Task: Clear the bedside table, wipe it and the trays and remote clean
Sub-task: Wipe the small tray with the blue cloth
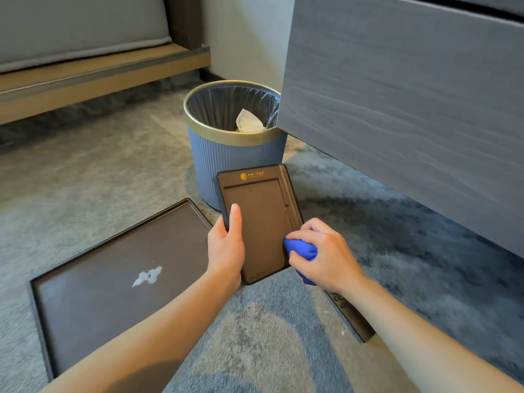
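A small dark brown tray (pixel 261 214) with a gold logo is held up above the carpet by my left hand (pixel 226 248), which grips its left edge with the thumb on top. My right hand (pixel 323 253) is closed around a bunched blue cloth (pixel 302 249) pressed against the tray's lower right edge. A large dark tray (pixel 93 302) lies flat on the carpet at the left, with a white smear (pixel 147 276) in its middle. A black remote (pixel 351 316) lies on the carpet, partly hidden under my right forearm.
A blue ribbed waste bin (pixel 226 168) with a gold rim and plastic liner stands just behind the small tray, crumpled white tissue (pixel 249 123) inside. The grey wood-grain side of the bedside table (pixel 411 109) fills the right. A wooden bench base (pixel 99 72) runs along the back left.
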